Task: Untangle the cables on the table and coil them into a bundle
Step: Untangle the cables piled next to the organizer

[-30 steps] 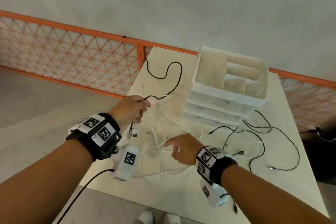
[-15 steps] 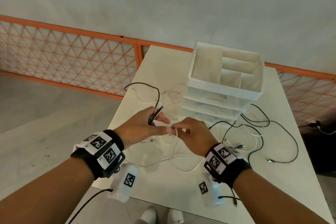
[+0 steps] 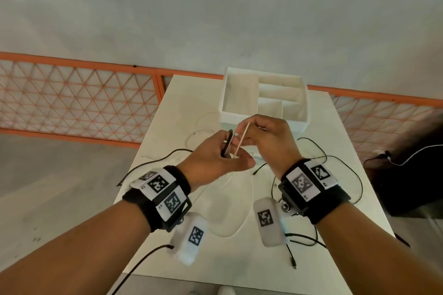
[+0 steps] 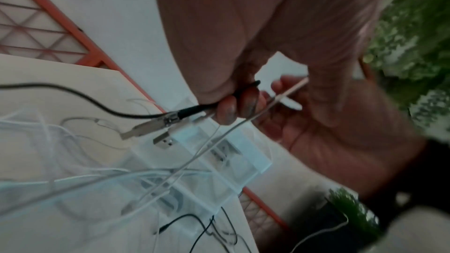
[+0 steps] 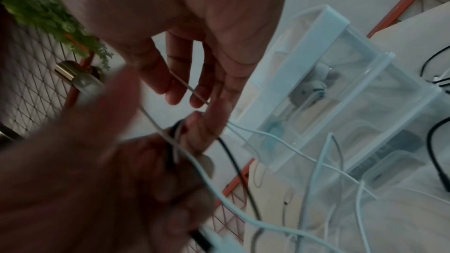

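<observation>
Both hands are now working raised above the surface (image 3: 311,258), close together in front of the white organizer (image 3: 263,97). A second ago the left hand (image 3: 215,160) was holding the black cable (image 3: 227,142) alone out to the left while the right hand (image 3: 266,141) was reaching down among the white cables; half a second ago the two were meeting low over the surface. Now the right hand is lifting a white cable (image 3: 242,137) up beside the black one, its thumb and fingers (image 5: 175,91) pinching the strand near the top. The left hand's fingers (image 4: 228,110) are curling round the black cable, with its plug (image 4: 146,128) and a white plug (image 4: 170,138) jutting out below the grip (so a white lead seems to be sharing that hand already).

That suggests the ends are being gathered into one hand, an early step toward a bundle. Most of the cables are still lying loose: white loops near the middle, black ones (image 3: 335,163) trailing right and another black run (image 3: 153,163) off to the left. The lifted white strand is trailing down into that pile, and whether it is running free of the others I cannot tell.
</observation>
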`<state>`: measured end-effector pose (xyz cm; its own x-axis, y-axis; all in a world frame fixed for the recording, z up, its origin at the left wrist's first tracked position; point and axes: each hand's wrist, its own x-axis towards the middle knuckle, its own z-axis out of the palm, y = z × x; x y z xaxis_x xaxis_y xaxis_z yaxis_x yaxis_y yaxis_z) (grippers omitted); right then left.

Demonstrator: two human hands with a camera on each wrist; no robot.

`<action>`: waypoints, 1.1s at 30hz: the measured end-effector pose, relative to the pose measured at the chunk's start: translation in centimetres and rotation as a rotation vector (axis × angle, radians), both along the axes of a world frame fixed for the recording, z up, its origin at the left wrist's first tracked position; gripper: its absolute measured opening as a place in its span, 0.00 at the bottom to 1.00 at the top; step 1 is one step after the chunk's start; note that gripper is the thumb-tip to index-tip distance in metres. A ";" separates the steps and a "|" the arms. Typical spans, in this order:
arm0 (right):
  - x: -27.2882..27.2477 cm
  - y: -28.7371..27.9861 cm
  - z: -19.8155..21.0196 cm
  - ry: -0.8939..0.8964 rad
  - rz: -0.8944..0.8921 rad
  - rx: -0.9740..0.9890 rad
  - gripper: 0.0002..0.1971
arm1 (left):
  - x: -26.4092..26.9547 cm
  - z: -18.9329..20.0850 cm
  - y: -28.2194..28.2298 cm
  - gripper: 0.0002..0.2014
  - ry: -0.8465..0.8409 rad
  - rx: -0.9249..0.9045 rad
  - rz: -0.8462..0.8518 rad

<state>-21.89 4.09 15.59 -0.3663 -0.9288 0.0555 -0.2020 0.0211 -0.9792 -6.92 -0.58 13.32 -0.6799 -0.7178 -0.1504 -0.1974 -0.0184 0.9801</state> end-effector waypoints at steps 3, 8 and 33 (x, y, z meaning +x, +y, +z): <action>-1.3 -0.2 1.0 -0.012 -0.111 -0.039 0.08 | 0.3 -1.0 -0.6 0.09 -0.165 -0.202 0.079; -6.0 0.8 1.0 -0.118 -0.350 -0.043 0.10 | 4.0 -1.3 -3.1 0.13 -0.355 -0.339 0.163; -1.3 -1.6 1.4 0.259 0.121 0.150 0.09 | 7.4 3.8 -3.3 0.07 0.108 0.208 0.193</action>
<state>-23.22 2.50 16.99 -0.2440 -0.9697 -0.0084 -0.4537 0.1218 -0.8828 0.52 -3.92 17.07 -0.5542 -0.7965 -0.2417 -0.0653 -0.2479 0.9666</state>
